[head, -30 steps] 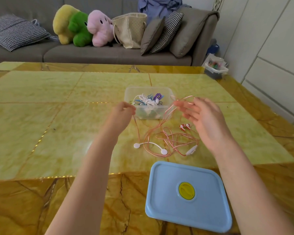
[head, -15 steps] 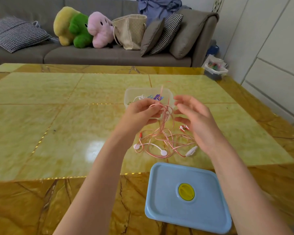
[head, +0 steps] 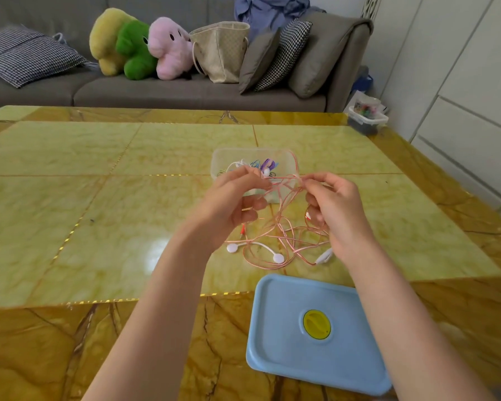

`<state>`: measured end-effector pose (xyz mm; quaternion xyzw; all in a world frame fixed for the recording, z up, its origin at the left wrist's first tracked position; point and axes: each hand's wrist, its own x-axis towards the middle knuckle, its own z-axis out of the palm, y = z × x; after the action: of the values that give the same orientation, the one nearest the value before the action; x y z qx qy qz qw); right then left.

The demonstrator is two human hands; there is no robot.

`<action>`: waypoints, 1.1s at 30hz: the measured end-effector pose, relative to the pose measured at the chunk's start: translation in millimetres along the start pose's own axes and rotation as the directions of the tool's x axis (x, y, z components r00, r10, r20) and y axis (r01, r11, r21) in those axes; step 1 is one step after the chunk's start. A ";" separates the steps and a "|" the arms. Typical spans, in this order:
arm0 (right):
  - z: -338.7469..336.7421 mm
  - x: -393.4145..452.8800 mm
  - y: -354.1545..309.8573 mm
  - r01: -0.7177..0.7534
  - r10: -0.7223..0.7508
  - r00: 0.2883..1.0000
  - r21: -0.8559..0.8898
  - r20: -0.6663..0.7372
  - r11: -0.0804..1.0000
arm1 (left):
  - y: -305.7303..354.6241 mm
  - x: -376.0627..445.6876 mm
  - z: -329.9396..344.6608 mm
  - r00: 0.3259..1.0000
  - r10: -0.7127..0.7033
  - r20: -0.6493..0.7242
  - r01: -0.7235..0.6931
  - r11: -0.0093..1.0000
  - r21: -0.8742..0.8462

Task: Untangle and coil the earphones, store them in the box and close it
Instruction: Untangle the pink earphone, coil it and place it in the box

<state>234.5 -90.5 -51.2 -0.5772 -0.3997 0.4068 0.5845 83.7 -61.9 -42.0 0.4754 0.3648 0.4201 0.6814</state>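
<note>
Left hand [head: 232, 204] and right hand [head: 334, 209] are both pinching the pink earphone cable [head: 275, 224], which is hanging tangled and looping onto the table [head: 128, 198] centre, before the clear box [head: 223, 157].

our glossy yellow marble bench [head: 70, 198] carries a clear box [head: 219, 166], tangled pink earphones [head: 275, 241] and a blue lid [head: 284, 337].

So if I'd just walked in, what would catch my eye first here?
Probably the two hands in the middle: the left hand and right hand pinch a tangle of pink earphone cable above the glossy yellow table. Next, the blue lid with a yellow knob lies nearest the camera, and the clear box sits open behind the hands.
</note>
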 end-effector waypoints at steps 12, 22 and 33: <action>-3.5 -1.2 -0.7 0.052 -0.038 0.991 -0.112 0.126 0.992 | -11.0 3.8 1.9 0.980 0.198 -0.029 -0.152 0.831 0.535; -8.4 6.7 -2.7 -0.234 0.074 0.949 0.523 0.307 0.820 | -0.6 7.6 -8.0 0.946 0.046 -0.322 -0.115 0.973 -0.200; -18.4 3.0 -12.3 -0.398 0.101 0.891 0.654 0.442 0.644 | -5.9 6.5 -10.9 0.911 0.103 -0.398 -0.046 0.987 0.151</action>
<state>252.9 -94.2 -39.2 -0.2601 -0.2205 0.7096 0.6166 77.8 -53.4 -51.4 0.4380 0.5078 0.5088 0.5398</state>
